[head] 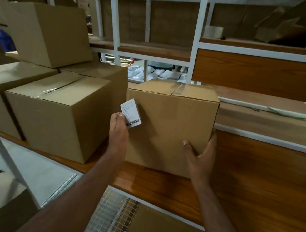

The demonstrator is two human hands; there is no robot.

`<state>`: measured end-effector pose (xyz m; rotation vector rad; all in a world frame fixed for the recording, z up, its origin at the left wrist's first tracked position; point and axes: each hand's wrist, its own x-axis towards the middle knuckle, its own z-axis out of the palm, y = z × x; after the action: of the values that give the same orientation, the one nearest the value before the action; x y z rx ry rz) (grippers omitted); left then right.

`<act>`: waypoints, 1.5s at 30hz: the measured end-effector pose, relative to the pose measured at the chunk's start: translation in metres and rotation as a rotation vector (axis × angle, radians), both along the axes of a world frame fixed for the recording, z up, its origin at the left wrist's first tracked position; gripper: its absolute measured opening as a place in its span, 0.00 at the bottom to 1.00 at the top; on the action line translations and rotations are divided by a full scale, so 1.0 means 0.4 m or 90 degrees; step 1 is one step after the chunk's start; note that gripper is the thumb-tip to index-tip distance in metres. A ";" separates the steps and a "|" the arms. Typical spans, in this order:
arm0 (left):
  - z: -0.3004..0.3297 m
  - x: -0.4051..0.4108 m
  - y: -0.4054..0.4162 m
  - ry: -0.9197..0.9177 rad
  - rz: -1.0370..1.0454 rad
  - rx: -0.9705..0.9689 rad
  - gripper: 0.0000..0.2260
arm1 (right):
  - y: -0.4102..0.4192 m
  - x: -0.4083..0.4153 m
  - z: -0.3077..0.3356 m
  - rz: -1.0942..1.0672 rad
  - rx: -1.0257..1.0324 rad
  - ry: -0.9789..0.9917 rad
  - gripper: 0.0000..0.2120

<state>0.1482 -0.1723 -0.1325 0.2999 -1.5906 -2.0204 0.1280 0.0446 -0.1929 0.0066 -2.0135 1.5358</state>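
label-sticking step, mid-way. left hand (119,128) pinches a white label (130,113) by its lower corner, barcode end down, held up at the upper left of the front face of the box (169,122). the label throws a shadow on the cardboard, so it looks close but not yet pressed flat; cannot tell if any edge touches.

right hand (200,156) grips the box at its lower right edge, thumb on the front face, fingers wrapped round the side, steadying it. the box stands upright on the wooden shelf (248,182), top taped, just beside a group of sealed cartons (57,112) on its left.

next move, as i read it: lay the label square on the face, press from one edge across to smooth it, and let the right hand brace the box against the push.
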 end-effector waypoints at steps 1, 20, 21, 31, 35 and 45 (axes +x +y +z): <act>0.021 -0.012 -0.009 0.012 0.001 0.003 0.08 | -0.008 -0.010 0.023 0.005 -0.002 0.008 0.43; 0.476 -0.263 -0.441 0.225 -0.034 -0.008 0.09 | -0.434 -0.256 0.501 -0.004 0.031 0.224 0.43; 0.485 -0.278 -0.478 0.236 -0.042 -0.007 0.08 | -0.470 -0.275 0.508 -0.003 0.033 0.234 0.43; 0.520 -0.422 -0.823 0.247 -0.075 -0.030 0.08 | -0.798 -0.445 0.524 0.023 -0.012 0.216 0.42; 0.507 -0.458 -0.942 0.234 -0.065 -0.042 0.09 | -0.908 -0.492 0.521 0.040 0.000 0.213 0.43; 0.441 -0.543 -1.108 0.185 -0.063 -0.026 0.10 | -1.065 -0.582 0.463 0.067 0.055 0.160 0.40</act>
<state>-0.0688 -0.6155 0.0438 -0.0875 -1.4848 -1.9959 -0.1049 -0.3812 -0.0077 0.3282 -1.9011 1.4319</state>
